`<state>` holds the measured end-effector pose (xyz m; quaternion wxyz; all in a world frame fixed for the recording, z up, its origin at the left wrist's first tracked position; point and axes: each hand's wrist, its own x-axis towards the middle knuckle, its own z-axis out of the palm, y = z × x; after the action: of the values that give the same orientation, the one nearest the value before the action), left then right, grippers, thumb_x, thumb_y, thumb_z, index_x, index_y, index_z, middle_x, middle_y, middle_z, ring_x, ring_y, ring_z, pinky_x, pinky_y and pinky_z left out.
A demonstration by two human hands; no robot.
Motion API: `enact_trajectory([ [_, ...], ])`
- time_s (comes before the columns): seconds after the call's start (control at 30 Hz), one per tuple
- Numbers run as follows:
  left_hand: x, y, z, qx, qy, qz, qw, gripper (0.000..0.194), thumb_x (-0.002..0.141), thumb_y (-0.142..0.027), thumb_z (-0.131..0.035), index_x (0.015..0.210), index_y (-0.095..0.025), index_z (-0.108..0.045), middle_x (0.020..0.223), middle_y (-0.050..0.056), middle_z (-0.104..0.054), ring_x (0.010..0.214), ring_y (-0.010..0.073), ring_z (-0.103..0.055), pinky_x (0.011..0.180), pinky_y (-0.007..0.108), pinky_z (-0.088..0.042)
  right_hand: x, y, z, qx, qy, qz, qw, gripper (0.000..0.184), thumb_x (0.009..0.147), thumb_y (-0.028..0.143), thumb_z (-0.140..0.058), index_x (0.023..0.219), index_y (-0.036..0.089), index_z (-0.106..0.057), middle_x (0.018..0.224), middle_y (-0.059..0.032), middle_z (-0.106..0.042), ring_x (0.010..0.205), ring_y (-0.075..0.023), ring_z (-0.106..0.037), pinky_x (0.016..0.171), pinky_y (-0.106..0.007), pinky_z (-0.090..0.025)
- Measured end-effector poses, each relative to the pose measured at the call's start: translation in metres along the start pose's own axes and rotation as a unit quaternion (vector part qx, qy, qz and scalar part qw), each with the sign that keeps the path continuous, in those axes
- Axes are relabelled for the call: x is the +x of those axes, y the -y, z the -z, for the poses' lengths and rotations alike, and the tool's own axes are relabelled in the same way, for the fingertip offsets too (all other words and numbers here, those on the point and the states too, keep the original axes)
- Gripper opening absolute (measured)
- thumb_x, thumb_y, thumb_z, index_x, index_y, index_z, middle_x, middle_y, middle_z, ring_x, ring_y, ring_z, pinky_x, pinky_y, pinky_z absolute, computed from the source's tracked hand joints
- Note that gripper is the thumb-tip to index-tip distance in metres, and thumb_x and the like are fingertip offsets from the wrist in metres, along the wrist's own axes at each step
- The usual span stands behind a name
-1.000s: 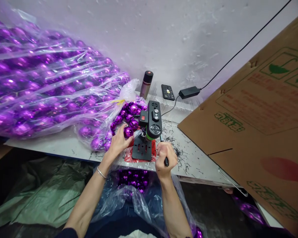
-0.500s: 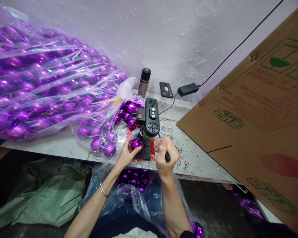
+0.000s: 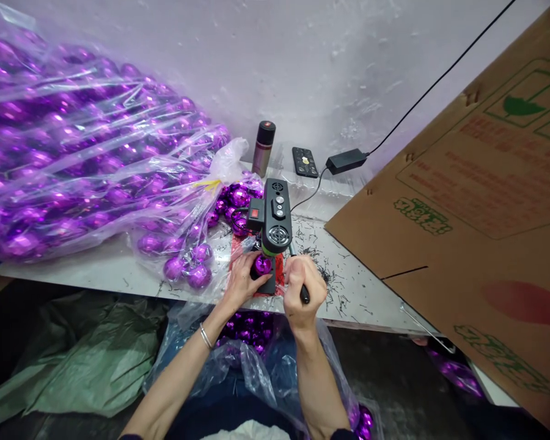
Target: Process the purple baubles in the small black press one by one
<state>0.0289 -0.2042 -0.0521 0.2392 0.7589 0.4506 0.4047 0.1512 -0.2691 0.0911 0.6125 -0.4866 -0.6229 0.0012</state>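
In the head view, my left hand (image 3: pixel 244 280) grips a shiny purple faceted bauble (image 3: pixel 263 264) between thumb and fingers. The bauble sits under the head of a small black bench press (image 3: pixel 277 214), over its dark base plate (image 3: pixel 268 285). My right hand (image 3: pixel 305 287) is wrapped round the press's lever handle (image 3: pixel 305 295), whose black end pokes out below the fist. Red sheet (image 3: pixel 279 266) lies beneath the press. Just behind the left hand, more purple baubles (image 3: pixel 239 197) are piled beside the machine.
A large clear bag of purple baubles (image 3: pixel 96 159) fills the left. Behind the press are a spray can (image 3: pixel 263 150), a phone (image 3: pixel 305 162) and a power adapter (image 3: pixel 346 161). A cardboard box (image 3: pixel 467 214) leans in from the right. Small dark bits (image 3: pixel 343 275) litter the table.
My left hand has moved right with the bauble, bringing it beneath the press head. The right hand keeps its hold on the lever handle, slightly shifted in view.
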Motion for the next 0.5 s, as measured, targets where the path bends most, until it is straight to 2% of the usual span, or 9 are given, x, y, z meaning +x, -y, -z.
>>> enact_trajectory([
  [0.23,-0.006,0.011,-0.012,-0.028,-0.038,0.045,0.998,0.064,0.08,-0.052,-0.081,0.132,-0.021,-0.062,0.128,0.013,-0.071,0.126,0.0352,-0.064,0.112,0.057,-0.047,-0.006,-0.003,-0.001,0.008,-0.002,0.014,1.0,0.03,0.099,0.01,-0.043,0.072,0.022,-0.05,0.069,0.0013,-0.055,0.066,-0.0124,-0.054,0.063,-0.029,-0.043],
  [0.5,-0.006,0.009,-0.01,-0.029,-0.026,0.05,0.998,0.064,0.081,-0.05,-0.081,0.134,-0.02,-0.061,0.129,0.014,-0.071,0.125,0.0354,-0.065,0.109,0.055,-0.051,-0.033,-0.026,-0.01,-0.021,-0.018,0.061,0.998,0.029,0.099,0.013,-0.042,0.072,0.022,-0.05,0.069,0.0008,-0.058,0.064,-0.0118,-0.057,0.058,-0.026,-0.043],
])
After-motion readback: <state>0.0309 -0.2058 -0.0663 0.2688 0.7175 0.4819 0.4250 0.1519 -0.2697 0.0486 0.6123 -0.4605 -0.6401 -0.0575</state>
